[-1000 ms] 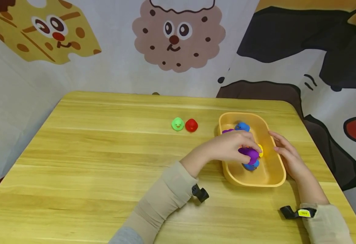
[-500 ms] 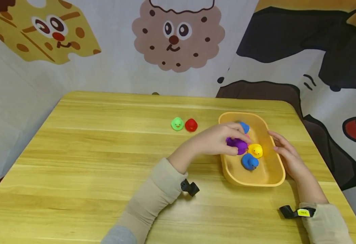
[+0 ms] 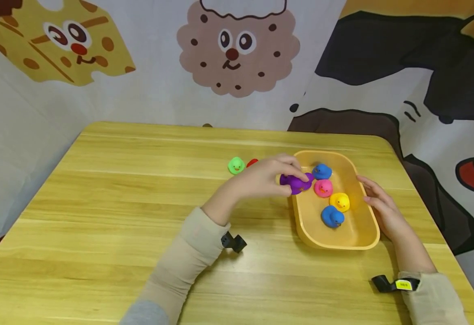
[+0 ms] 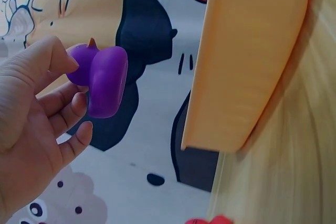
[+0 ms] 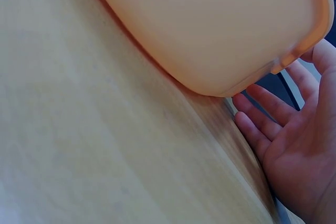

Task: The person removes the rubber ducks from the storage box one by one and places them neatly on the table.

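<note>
My left hand pinches a purple rubber duck between thumb and fingers, raised over the left rim of an orange-yellow plastic bin. In the left wrist view, the duck's orange beak points up. My right hand holds the bin's right rim, with the thumb over the edge and other fingers along the outer wall. Inside the bin lie a blue duck at the back, a pink duck, a yellow duck and another blue duck.
A green duck stands on the wooden table left of the bin. Beside it is a red duck, partly hidden by my left hand. A cartoon-printed cloth hangs behind the table.
My left hand has lifted the purple duck from the middle of the bin and moved left to its left rim, uncovering the other ducks. The right hand stays in place.
</note>
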Available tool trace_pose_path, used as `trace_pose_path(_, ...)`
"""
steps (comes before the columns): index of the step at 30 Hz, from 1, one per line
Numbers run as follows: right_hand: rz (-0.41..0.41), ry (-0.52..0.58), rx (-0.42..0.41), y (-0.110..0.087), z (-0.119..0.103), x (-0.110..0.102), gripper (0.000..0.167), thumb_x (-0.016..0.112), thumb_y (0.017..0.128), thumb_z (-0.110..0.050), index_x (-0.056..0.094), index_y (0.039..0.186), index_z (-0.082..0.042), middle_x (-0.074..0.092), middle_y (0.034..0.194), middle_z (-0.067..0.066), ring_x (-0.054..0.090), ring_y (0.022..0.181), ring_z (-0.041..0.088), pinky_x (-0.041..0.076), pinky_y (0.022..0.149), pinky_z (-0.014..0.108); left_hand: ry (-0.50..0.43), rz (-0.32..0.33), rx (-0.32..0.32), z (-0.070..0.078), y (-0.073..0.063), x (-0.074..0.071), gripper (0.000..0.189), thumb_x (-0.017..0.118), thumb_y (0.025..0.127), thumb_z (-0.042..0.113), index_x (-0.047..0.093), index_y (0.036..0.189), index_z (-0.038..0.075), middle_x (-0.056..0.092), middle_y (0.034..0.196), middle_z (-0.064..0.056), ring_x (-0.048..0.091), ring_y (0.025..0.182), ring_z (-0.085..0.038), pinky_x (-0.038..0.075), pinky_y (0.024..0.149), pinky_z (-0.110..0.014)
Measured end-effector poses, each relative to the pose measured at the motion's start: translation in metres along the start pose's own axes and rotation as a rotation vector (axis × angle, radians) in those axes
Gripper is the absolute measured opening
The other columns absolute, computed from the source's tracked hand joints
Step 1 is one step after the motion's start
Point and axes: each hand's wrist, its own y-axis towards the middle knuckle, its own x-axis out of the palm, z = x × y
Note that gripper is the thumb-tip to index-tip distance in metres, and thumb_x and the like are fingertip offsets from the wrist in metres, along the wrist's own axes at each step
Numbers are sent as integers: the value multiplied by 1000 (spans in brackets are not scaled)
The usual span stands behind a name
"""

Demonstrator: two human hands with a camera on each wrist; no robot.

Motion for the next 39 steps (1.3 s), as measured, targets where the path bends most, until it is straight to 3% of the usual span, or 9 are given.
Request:
trace_pose_path(6,-1,-20,6,0,-1,0,50,31,100,1,29,149,-7,43,140,-2,48,119,10,47,88,22,11,47,21,-9,-13,-12,30,65,81,-2,72,109,6,59,109,1,49,103,-10,42,86,-20)
trace_pose_path(17,-5,-24,23,-1,-1,1,50,31,101,0,29,150,-9,41,140,-1,49,119,10,48,87,23,26,107,-1,-28,-38,-33,30,64,81,-2,72,109,7,60,111,-2,48,109,-15,41,92,-26)
trace_pose_path(24,-2,-23,28,-1,-2,2,50,31,101,-1,29,150,-9,41,141,-1,49,119,10,48,87,23,3,145,-59,-38,-53,-48,31,63,81,-4,72,108,6,61,111,-1,49,109,-17,41,93,-33)
trace_pose_path(28,0,-24,34,-1,-3,2,50,31,101,-1,29,150,-10,41,140,-1,49,119,10,48,87,23,-47,170,-102,-44,-61,-56,33,61,79,-6,72,109,4,60,112,-3,49,108,-19,43,88,-39)
trace_pose_path(33,-1,-19,33,-1,-3,2,50,31,101,-1,28,150,-9,41,141,-1,49,119,10,47,87,23,-92,200,-112,-54,-70,-62,34,60,78,-9,72,108,3,60,112,-5,51,103,-20,46,77,-38)
trace_pose_path(39,0,-17,27,-1,-3,3,50,31,101,-1,28,150,-8,40,141,-2,48,120,9,47,88,23,-100,231,-150,-62,-80,-69,33,57,80,-12,71,108,0,61,113,-10,51,105,-22,45,78,-37)
